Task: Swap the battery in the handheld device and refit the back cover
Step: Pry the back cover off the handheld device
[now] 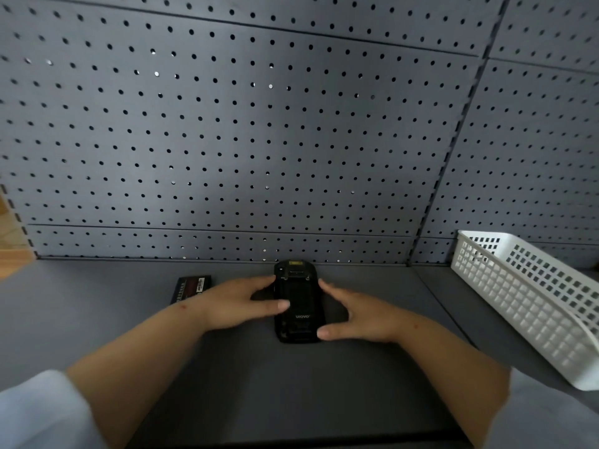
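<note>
A black handheld device lies back-up on the grey table, its back cover with the "urovo" lettering facing me. My left hand rests against the device's left side, thumb lying across the cover. Across from it, my right hand touches the right side, fingers along the edge and thumb at the lower right corner. A black battery with a red label lies flat on the table to the left, partly hidden behind my left wrist.
A white perforated plastic basket stands at the right on the table. A grey pegboard wall rises directly behind the device. A wooden surface shows at the far left edge.
</note>
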`<state>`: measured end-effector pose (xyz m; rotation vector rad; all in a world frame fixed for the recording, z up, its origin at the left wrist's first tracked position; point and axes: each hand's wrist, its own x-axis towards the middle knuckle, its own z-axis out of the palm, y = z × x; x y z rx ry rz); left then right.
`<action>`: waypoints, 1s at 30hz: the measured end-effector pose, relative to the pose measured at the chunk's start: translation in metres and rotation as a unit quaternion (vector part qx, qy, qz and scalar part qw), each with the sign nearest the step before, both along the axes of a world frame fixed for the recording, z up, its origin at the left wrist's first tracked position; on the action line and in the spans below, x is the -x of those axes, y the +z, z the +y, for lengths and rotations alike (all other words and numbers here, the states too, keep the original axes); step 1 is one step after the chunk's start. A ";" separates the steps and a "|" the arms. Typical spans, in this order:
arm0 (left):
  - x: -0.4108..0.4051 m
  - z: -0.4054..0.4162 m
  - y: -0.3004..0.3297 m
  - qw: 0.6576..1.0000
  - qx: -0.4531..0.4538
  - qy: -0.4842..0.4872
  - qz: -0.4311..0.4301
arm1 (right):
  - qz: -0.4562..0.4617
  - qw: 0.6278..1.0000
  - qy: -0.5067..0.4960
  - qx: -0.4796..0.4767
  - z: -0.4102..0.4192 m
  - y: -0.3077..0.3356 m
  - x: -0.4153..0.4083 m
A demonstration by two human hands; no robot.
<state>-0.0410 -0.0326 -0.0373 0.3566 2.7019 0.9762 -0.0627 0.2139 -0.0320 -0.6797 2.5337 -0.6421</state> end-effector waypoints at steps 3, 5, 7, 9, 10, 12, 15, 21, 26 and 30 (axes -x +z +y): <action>0.011 -0.002 0.002 0.998 0.014 0.013 0.056 | 0.016 1.000 0.005 -0.016 0.003 -0.001 -0.003; 0.017 0.000 0.005 0.994 0.028 0.013 0.101 | 0.030 0.999 0.007 -0.017 0.003 -0.003 -0.004; 0.022 0.000 0.006 0.991 0.042 0.024 0.128 | 0.043 0.999 0.008 -0.017 0.003 -0.005 -0.004; 0.028 -0.001 0.005 0.989 0.060 0.022 0.136 | 0.052 0.998 0.010 -0.020 0.004 -0.006 -0.003; 0.031 -0.001 0.003 0.988 0.072 0.015 0.139 | 0.055 0.998 0.012 -0.022 0.004 -0.007 -0.003; 0.036 -0.001 0.002 0.986 0.095 0.003 0.139 | 0.060 0.998 0.016 -0.024 0.005 -0.007 -0.003; 0.042 -0.001 0.004 0.980 0.130 -0.018 0.150 | 0.067 0.997 0.022 -0.025 0.005 -0.007 -0.003; 0.050 0.001 0.015 0.964 0.190 -0.071 0.172 | 0.074 0.997 0.030 -0.020 0.006 -0.007 -0.001; 0.057 0.002 0.024 0.939 0.255 -0.120 0.197 | 0.082 0.996 0.029 -0.018 0.006 -0.009 0.000; 0.061 -0.001 0.021 0.929 0.270 -0.140 0.210 | 0.081 0.996 0.029 -0.019 0.006 -0.009 0.000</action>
